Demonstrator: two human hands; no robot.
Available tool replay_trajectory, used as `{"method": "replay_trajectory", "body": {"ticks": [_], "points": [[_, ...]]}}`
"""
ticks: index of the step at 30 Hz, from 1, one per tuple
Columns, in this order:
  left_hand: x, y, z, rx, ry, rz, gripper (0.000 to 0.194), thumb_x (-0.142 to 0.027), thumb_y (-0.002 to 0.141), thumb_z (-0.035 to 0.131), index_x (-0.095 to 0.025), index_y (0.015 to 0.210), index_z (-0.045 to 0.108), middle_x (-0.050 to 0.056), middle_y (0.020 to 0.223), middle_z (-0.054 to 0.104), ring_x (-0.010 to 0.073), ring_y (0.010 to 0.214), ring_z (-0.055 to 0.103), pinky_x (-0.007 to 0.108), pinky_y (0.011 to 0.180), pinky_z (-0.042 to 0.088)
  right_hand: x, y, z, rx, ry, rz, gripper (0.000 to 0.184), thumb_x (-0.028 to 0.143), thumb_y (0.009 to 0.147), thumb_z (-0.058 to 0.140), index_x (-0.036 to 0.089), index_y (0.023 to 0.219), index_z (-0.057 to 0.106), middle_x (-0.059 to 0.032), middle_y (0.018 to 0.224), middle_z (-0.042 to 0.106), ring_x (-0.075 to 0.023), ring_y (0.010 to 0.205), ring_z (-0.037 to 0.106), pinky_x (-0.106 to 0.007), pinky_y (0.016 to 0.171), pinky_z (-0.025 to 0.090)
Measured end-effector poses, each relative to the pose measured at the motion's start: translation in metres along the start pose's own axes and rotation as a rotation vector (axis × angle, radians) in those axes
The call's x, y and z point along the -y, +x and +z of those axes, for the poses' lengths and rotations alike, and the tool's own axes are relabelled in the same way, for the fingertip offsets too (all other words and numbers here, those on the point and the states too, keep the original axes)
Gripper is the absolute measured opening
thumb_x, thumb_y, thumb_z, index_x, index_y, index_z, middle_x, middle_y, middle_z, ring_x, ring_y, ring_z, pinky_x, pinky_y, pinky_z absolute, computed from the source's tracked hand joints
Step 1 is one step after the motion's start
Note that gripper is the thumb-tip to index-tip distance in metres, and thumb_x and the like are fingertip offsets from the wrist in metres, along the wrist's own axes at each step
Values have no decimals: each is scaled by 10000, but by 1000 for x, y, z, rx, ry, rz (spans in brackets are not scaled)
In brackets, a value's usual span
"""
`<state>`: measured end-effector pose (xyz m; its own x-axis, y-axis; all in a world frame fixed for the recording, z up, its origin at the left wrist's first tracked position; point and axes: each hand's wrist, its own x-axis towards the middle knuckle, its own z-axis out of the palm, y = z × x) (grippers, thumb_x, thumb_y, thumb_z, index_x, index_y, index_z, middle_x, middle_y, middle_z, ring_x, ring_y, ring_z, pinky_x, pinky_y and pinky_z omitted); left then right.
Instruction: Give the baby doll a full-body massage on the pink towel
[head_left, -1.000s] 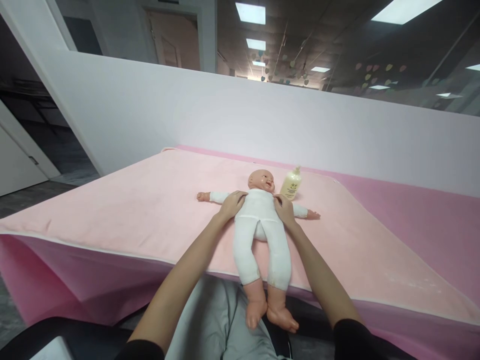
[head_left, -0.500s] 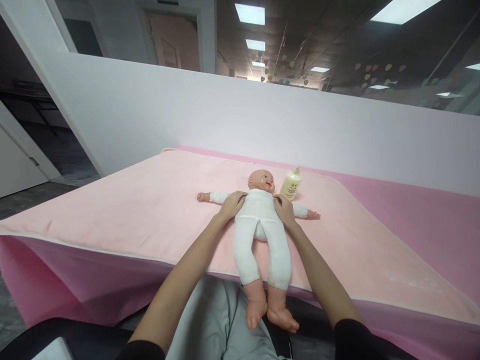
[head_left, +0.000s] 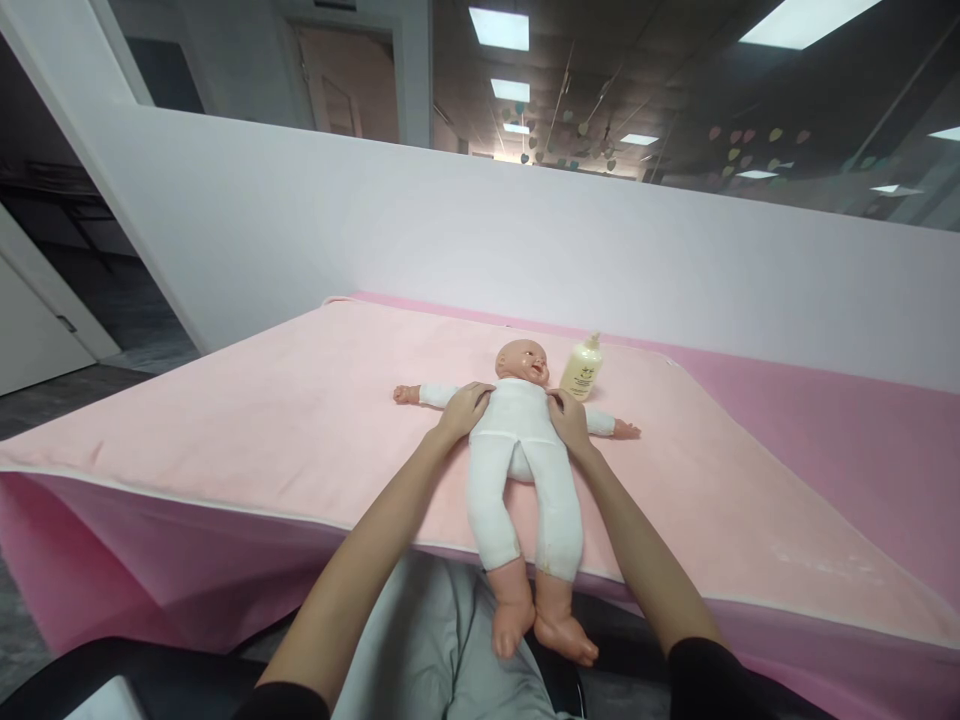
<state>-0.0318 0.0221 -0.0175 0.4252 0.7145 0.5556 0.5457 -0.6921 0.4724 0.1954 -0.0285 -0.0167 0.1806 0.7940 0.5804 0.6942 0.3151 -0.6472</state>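
Note:
A baby doll (head_left: 517, 440) in a white suit lies on its back on a pink cloth (head_left: 262, 420), arms spread, bare feet hanging over the front edge. My left hand (head_left: 463, 408) grips the doll's torso under its left-side arm, fingers curled round it. My right hand (head_left: 568, 420) holds the other flank the same way. A cream lotion bottle (head_left: 583, 368) stands just right of the doll's head.
The cloth covers a table (head_left: 840, 470) with a darker pink cover showing on the right. A white wall (head_left: 450, 240) runs behind it. My lap is under the front edge. A doorway opens at the far left.

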Motion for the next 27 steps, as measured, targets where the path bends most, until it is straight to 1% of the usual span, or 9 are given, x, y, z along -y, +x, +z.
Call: {"method": "replay_trajectory", "body": {"ticks": [10,14,27], "points": [[0,0,-1,15,-5,-10,331,-224,897,355,-162,1105,605,81,1114,645,192,1050,588,355,959,455,0,0,0,1,-5,-3,290,308,799,390,168,891,627,-93,930,677,-222,878,598,-357,814,448],[2,0,1,4,-13,0,331,-226,900,353,-160,1103,605,84,1108,646,196,1042,591,360,949,461,-1,0,1,2,-16,-5,298,302,802,387,156,899,628,-103,937,676,-222,882,598,-356,822,445],[4,1,2,4,2,-1,334,-233,902,351,-157,1110,601,79,1111,647,188,1043,590,347,953,458,-1,1,1,-8,-18,-13,289,305,797,391,162,883,627,-92,914,677,-215,857,596,-350,812,446]]}}
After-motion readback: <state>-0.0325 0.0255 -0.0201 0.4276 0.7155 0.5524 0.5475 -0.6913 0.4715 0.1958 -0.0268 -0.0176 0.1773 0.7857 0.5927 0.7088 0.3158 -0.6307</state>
